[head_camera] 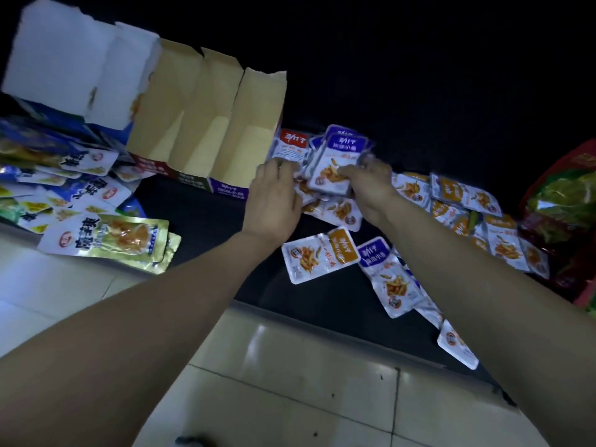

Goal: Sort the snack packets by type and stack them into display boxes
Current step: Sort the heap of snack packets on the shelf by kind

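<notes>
Squaring up the purple packet stack [335, 162] between both sets of fingers. Gripping its right edge with the right hand [369, 185], thumb and fingers [350, 171] curled round it. Pressing against its left edge with the left hand [274, 195], fingers bent. Can't tell whether clamping or just pushing.

Best to tap the edges flush, keep the purple tops all one way and check for strays. Then carry as one block into the open display box [206, 124], just left of the left fingers. Looks mid-task, with plenty still unsorted.

Around:
- Red-topped packet [292, 145] just beyond the left fingertips, touching the stack. Leave it behind.
- More packets directly under the fingers, so lift straight up, no dragging.
- Orange packets [451, 195] heaped just right of the right wrist.
- Loose orange packet [319, 253] and loose purple packet [383, 272] on the near side of the fingers.
- Gold-edged packets [106, 243] and white box [71, 66] well left, past the display box.
- Red bag [561, 204] far right.

Mind the display box's tall torn flaps. Likely to snag the stack going in.
</notes>
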### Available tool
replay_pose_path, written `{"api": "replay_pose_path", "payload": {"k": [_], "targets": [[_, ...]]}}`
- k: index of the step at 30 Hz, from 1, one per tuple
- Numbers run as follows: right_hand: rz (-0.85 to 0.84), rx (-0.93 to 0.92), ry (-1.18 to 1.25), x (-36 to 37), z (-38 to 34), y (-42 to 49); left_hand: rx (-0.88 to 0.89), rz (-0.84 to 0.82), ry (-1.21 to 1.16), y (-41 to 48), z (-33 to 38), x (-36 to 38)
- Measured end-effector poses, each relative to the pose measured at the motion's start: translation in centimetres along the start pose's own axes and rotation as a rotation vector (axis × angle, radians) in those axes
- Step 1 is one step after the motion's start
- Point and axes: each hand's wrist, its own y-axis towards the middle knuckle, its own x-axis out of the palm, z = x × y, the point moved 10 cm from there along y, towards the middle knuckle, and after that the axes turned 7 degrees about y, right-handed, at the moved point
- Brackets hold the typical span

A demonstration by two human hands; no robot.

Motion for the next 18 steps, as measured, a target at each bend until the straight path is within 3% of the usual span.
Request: {"api": "replay_pose_path", "payload": {"k": [3, 7, 11, 14, 18], "targets": [[-0.041, -0.058, -0.11, 2.4, -0.4, 1.4, 0.056, -0.049, 0.037, 0.2, -0.4, 1.1], [-0.068, -0.169, -0.373, 2.4, -0.8, 0.6, 0.06, -0.289, 0.189, 0.0, -1.5, 4.4], [-0.041, -0.325, -0.471, -0.9, -1.5, -1.1, 0.107, -0.14, 0.192, -0.1, -0.5, 2.6], [-0.064, -0.373, -0.584, -3.8, -0.8, -3.5, 0.303, -0.07, 0.174, -0.5, 2.7, 1.7], [0.006, -0.34, -0.929, -9.1, 1.6, -7.1, 0.681, -0.291, 0.117, -4.0, 8.3, 4.5]]}}
